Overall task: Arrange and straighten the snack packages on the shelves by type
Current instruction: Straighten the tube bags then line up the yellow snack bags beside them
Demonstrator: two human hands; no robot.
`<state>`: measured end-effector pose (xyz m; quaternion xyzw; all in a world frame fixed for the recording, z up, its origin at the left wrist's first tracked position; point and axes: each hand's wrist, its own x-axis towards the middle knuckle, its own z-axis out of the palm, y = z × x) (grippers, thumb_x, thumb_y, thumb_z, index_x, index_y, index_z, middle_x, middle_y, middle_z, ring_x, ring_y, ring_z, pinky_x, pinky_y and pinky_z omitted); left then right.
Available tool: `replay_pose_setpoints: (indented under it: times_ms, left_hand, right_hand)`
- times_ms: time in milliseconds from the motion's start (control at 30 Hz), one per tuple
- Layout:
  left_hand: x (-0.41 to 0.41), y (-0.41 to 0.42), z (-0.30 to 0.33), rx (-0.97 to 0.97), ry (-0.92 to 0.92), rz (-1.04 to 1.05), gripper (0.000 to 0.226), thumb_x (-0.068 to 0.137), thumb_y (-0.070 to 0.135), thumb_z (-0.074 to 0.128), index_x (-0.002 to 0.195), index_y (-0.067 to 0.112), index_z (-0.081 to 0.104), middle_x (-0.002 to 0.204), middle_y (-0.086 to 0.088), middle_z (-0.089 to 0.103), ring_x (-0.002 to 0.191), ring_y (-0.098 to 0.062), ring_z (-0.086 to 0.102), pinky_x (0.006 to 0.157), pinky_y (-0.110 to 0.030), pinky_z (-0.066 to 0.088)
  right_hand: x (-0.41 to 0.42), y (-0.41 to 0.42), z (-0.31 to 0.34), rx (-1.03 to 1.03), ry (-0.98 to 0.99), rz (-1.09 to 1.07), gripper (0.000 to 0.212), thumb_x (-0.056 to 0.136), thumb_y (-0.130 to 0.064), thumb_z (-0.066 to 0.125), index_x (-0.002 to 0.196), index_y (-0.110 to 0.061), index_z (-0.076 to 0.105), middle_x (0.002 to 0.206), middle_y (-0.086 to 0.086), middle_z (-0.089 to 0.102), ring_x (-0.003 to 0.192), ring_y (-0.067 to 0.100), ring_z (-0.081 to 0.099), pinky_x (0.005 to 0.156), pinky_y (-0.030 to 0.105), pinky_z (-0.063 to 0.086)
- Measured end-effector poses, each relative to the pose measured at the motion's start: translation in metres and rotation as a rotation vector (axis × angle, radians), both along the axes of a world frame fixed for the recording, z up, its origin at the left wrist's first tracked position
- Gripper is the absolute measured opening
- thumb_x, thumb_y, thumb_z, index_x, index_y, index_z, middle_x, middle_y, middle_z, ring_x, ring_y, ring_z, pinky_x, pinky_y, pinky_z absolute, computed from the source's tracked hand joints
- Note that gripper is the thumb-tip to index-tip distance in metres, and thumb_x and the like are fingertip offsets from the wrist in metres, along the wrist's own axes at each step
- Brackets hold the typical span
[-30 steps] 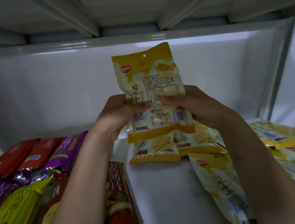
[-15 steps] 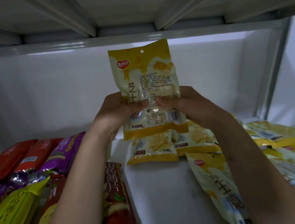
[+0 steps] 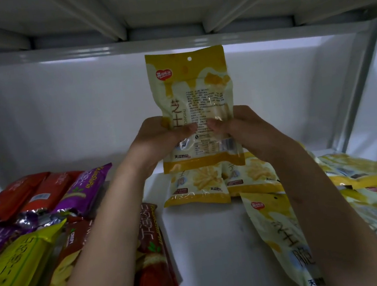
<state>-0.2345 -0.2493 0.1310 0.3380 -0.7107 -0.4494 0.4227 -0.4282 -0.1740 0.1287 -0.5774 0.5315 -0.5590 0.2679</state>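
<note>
item: yellow cheese snack packet (image 3: 196,109), held upright in mid-air above the shelf (image 3: 205,235), its printed back panel turned toward my camera, hang hole at the top edge. my left hand (image 3: 159,139) grasps its lower left side, thumb pressed across the panel; my right hand (image 3: 240,130) grasps the lower right side the same way, the two thumbs nearly meeting at the packet's middle. both hands are clenched on this one packet. behind and below it: two matching yellow packets (image 3: 197,186) lying flat side by side on the white shelf, their bottom seams toward me, partly hidden by the held packet. to the right: a loose heap of the same yellow packets (image 3: 361,184), overlapping at mixed angles, with one larger yellow packet (image 3: 285,237) lying nearest, slanted, partly under my right forearm. to the left: a different assortment, red packets (image 3: 24,196) at the back, a purple packet (image 3: 87,187) beside them, a bright yellow-green packet (image 3: 16,268) in front, and a dark red chip packet (image 3: 153,259) lying lengthwise just beside my left forearm. a bare strip of shelf runs between the left group and the yellow group. above: the grey underside of the next shelf (image 3: 167,4) with its ribs, and a white back wall (image 3: 61,110).
</note>
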Motion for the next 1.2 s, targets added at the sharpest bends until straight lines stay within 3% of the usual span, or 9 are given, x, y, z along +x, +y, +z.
replay_pose_setpoints:
  times_ms: [133,267,400,533,733,933,1200]
  left_hand:
    - [0.002,0.004,0.002,-0.017,0.013,-0.002,0.030,0.082,0.026,0.088,0.109,0.017,0.080,0.100,0.005,0.082,0.093,-0.013,0.078,0.093,-0.041,0.063]
    - [0.005,0.008,0.006,0.023,0.071,-0.043,0.033,0.081,0.028,0.088,0.111,0.014,0.079,0.103,0.001,0.082,0.098,-0.018,0.078,0.096,-0.043,0.061]
    - [0.005,0.007,0.006,0.141,0.152,-0.109,0.035,0.090,0.027,0.081,0.117,0.006,0.075,0.112,-0.012,0.079,0.107,-0.033,0.076,0.102,-0.053,0.057]
    - [0.005,0.004,0.004,0.169,0.224,-0.113,0.031,0.089,0.019,0.079,0.116,0.005,0.074,0.110,-0.011,0.080,0.104,-0.029,0.077,0.100,-0.051,0.058]
    - [0.007,0.009,0.009,0.134,0.244,-0.138,0.052,0.072,0.029,0.085,0.117,0.005,0.074,0.110,-0.010,0.080,0.103,-0.028,0.077,0.099,-0.048,0.059]
    - [0.004,0.011,0.010,0.180,0.255,-0.118,0.028,0.089,0.018,0.079,0.113,0.005,0.074,0.107,-0.011,0.080,0.100,-0.028,0.078,0.097,-0.049,0.060]
    - [0.005,0.015,0.010,0.170,0.306,-0.147,0.041,0.073,0.025,0.083,0.109,0.007,0.076,0.105,-0.013,0.080,0.096,-0.030,0.079,0.086,-0.047,0.064]
  right_hand:
    - [0.003,-0.002,0.000,0.052,-0.088,0.032,0.025,0.101,-0.012,0.065,0.125,-0.011,0.072,0.116,0.005,0.079,0.110,0.023,0.075,0.104,0.048,0.056]
    - [0.001,0.003,0.005,0.020,-0.218,0.072,0.027,0.100,-0.014,0.067,0.125,-0.006,0.071,0.117,0.010,0.078,0.110,0.028,0.075,0.101,0.053,0.057]
    - [0.003,0.006,0.004,0.023,-0.225,0.083,0.029,0.098,-0.014,0.070,0.126,-0.005,0.071,0.116,0.009,0.079,0.109,0.027,0.076,0.100,0.052,0.058]
    - [0.008,0.007,0.006,0.020,-0.253,0.130,0.029,0.097,-0.014,0.071,0.125,-0.006,0.071,0.117,0.008,0.079,0.108,0.026,0.076,0.097,0.050,0.060]
    - [0.007,0.004,0.006,-0.031,-0.292,0.134,0.035,0.100,-0.023,0.069,0.127,-0.002,0.070,0.122,0.012,0.077,0.115,0.029,0.074,0.104,0.053,0.056]
    - [0.005,0.001,0.003,-0.037,-0.218,0.100,0.029,0.101,-0.019,0.067,0.123,-0.001,0.072,0.120,0.014,0.077,0.114,0.030,0.074,0.104,0.055,0.055]
    - [0.008,0.005,0.008,-0.039,-0.270,0.136,0.031,0.097,-0.016,0.070,0.125,-0.002,0.072,0.121,0.013,0.077,0.116,0.029,0.073,0.106,0.053,0.054]
